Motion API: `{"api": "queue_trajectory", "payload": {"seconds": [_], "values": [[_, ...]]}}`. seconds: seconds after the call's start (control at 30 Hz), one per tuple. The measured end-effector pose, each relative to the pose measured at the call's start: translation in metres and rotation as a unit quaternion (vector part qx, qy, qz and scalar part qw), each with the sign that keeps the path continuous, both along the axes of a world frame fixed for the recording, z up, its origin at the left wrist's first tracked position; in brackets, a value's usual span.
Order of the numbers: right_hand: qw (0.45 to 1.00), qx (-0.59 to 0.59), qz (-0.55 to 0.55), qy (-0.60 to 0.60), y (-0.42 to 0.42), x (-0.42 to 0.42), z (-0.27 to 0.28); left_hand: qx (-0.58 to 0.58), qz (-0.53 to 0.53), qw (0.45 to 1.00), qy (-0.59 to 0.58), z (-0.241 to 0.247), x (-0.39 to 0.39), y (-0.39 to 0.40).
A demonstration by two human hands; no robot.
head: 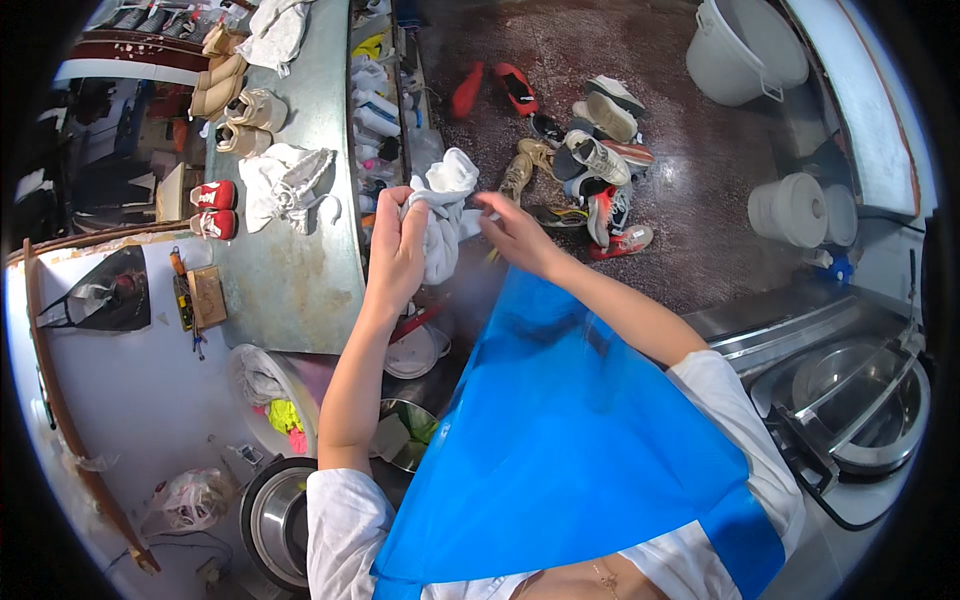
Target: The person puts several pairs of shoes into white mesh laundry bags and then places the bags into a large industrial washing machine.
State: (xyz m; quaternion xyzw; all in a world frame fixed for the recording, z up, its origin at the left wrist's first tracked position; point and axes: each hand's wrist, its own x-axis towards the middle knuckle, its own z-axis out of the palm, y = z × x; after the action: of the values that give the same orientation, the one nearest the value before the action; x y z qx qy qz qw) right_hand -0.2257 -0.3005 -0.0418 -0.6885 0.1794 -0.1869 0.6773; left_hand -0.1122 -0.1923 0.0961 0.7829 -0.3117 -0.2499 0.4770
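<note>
My left hand (403, 232) is closed on a bunched white cloth (441, 251), held up before me near the metal counter's edge. Part of the cloth stands up in a rounded fold above the fingers. Just right of it, my right hand (517, 232) has bent fingers beside the cloth's edge; whether they grip it I cannot tell. On the counter (292, 300) to the left lie another white cloth bundle (281, 184), small red shoes (214, 210) and beige shoes (259, 111). A blue apron (585, 435) covers my front.
A pile of mixed shoes (600, 165) lies on the dark speckled floor. White tubs (787, 210) and a large grey-white bin (727, 60) stand at the right. A steel drum machine (862, 405) is at lower right. Below the counter stands a basket of cloths (262, 382); bottles fill a shelf (375, 112).
</note>
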Motion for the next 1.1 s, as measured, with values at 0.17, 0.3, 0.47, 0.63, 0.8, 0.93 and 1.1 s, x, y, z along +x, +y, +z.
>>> {"api": "queue_trajectory", "payload": {"seconds": [0.17, 0.3, 0.47, 0.63, 0.8, 0.93, 1.1], "values": [[0.977, -0.188, -0.078, -0.060, -0.001, 0.055, -0.024, -0.027, 0.025, 0.998, 0.041, 0.032, -0.012, 0.012], [0.963, -0.267, 0.020, 0.019, -0.032, 0.046, -0.040, -0.163, 0.142, 0.963, 0.162, 0.033, 0.017, 0.036], [0.960, -0.035, 0.260, 0.097, -0.047, 0.009, -0.043, -0.239, 0.228, 0.885, 0.328, 0.025, 0.040, 0.070], [0.927, -0.280, 0.171, 0.180, -0.085, -0.050, -0.055, -0.256, 0.269, 0.828, 0.420, 0.028, 0.053, 0.100], [0.895, -0.245, 0.037, 0.371, -0.125, -0.089, -0.078, -0.188, 0.259, 0.832, 0.454, -0.009, 0.067, 0.120], [0.901, 0.357, -0.161, 0.188, -0.119, -0.102, -0.082, -0.036, 0.143, 0.918, 0.367, -0.065, 0.064, 0.143], [0.714, 0.618, -0.327, -0.021, -0.069, -0.127, -0.111, 0.263, 0.102, 0.959, -0.033, -0.173, 0.029, 0.195]]}}
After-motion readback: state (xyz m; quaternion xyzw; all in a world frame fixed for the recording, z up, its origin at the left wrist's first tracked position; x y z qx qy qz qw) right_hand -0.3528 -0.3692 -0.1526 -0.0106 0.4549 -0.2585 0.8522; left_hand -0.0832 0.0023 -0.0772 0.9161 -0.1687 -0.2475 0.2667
